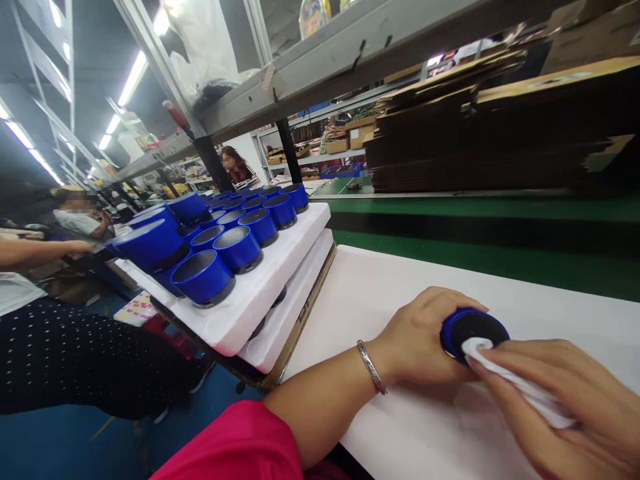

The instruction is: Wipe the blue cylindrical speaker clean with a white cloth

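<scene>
My left hand [425,337], with a silver bracelet at its wrist, is wrapped round a round blue speaker [453,331] with a black top. The speaker is over the white tabletop [360,313]. Pinched in the fingers of my right hand [565,380] is a white cloth [535,397], whose folded tip touches the speaker's black top. Part of the speaker is hidden behind my fingers and the cloth.
To the left, a white foam tray [280,267] on a stacked box holds several blue speakers [203,277]. A metal shelf beam [310,73] crosses above. Flattened cardboard [440,140] is piled beyond the green surface [425,233]. A person in dotted trousers [75,353] stands at the left.
</scene>
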{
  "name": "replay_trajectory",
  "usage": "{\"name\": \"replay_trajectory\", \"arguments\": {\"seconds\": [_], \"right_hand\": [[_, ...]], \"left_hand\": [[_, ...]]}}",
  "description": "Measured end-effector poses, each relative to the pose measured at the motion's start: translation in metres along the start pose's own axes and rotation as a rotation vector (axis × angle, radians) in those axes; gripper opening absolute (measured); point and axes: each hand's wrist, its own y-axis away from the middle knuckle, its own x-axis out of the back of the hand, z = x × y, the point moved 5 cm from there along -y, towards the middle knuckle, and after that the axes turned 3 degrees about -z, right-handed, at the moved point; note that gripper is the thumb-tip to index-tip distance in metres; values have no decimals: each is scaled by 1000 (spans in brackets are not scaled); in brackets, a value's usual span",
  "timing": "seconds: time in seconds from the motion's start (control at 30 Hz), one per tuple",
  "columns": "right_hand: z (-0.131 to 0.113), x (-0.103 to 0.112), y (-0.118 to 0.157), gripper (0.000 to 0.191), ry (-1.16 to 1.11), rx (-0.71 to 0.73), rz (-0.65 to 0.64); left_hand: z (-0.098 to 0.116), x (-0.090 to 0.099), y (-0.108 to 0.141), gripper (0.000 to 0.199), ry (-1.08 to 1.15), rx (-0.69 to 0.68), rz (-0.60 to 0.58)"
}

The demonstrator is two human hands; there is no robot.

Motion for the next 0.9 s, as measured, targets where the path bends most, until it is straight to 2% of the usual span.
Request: {"name": "replay_trajectory", "arguments": {"seconds": [0.07,0.13,0.27,0.37,0.47,0.6,0.7,0.8,0.9], "right_hand": [[-12,-2,-7,8,37,86,22],[-14,-3,-10,10,116,69,60],[-18,-7,-9,11,54,94,2],[-19,-5,-10,8,95,0,51],[-26,-8,-11,7,32,22,10],[-28,-6,-9,7,77,-46,80],[-28,-10,-6,8,12,-34,11],[-23,-8,-5,9,55,-121,37],[-28,-9,-10,10,35,-66,24]], "left_hand": [[-1,-2,2,51,-9,29,-4],[-3,-4,3,54,-26,92,-16],[-5,-6,3,49,-60,139,-37],[-5,-4,3,51,-75,166,-17],[-5,-5,3,47,-76,164,-34],[-5,-6,3,50,-76,173,-31],[-6,-8,3,49,-81,187,-72],[-7,-8,3,53,-87,232,-75],[-8,-11,4,53,-70,234,-93]]}}
